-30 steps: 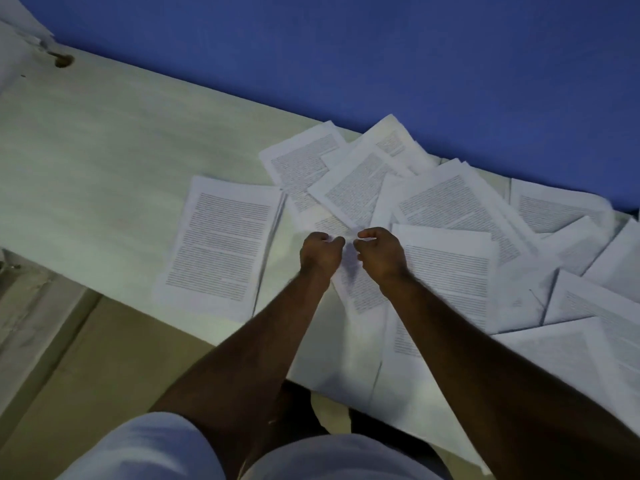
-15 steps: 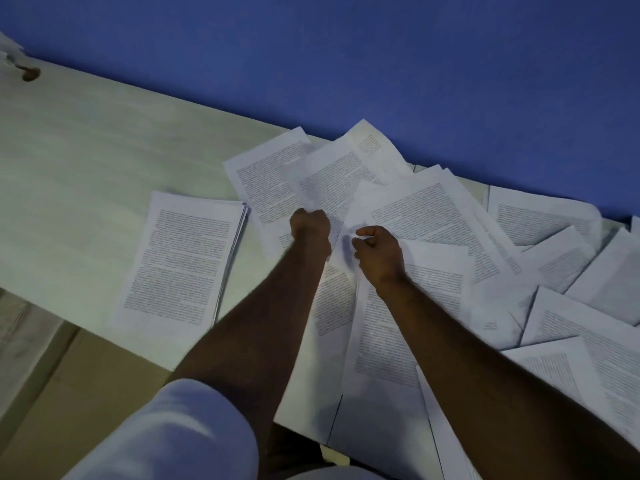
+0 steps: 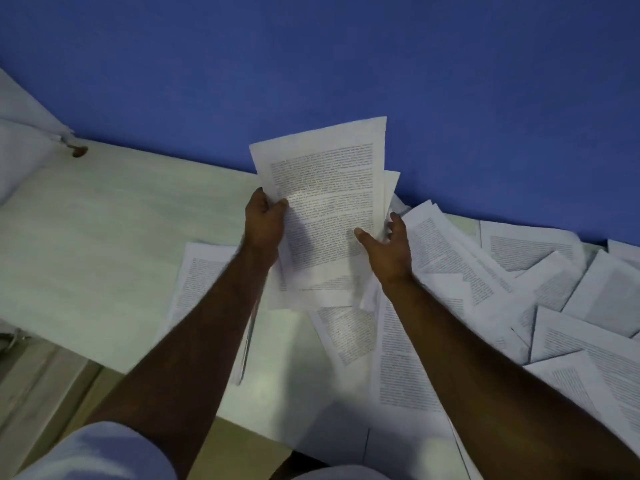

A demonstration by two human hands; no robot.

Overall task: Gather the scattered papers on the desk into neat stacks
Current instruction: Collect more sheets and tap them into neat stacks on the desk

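A small bundle of printed sheets [image 3: 329, 202] is raised above the desk, tilted up toward the blue wall. My left hand [image 3: 265, 220] grips its left edge, thumb on the front. My right hand [image 3: 388, 247] holds the right edge, thumb on the printed face and fingers behind. Beneath my left forearm lies a neat stack of papers [image 3: 204, 282], partly hidden by the arm. Many scattered papers [image 3: 519, 296] overlap across the right half of the pale wooden desk [image 3: 104, 244].
The blue wall [image 3: 346, 64] runs right behind the desk. A round hole [image 3: 78, 152] sits in the desk's far left corner beside white paper edges [image 3: 20, 133]. Some sheets [image 3: 408, 438] overhang the desk's near edge. Floor shows at the lower left.
Both hands were pinching sheets flat on the desk among the scattered pile; now they have lifted a bundle up off the desk and hold it by its two sides.
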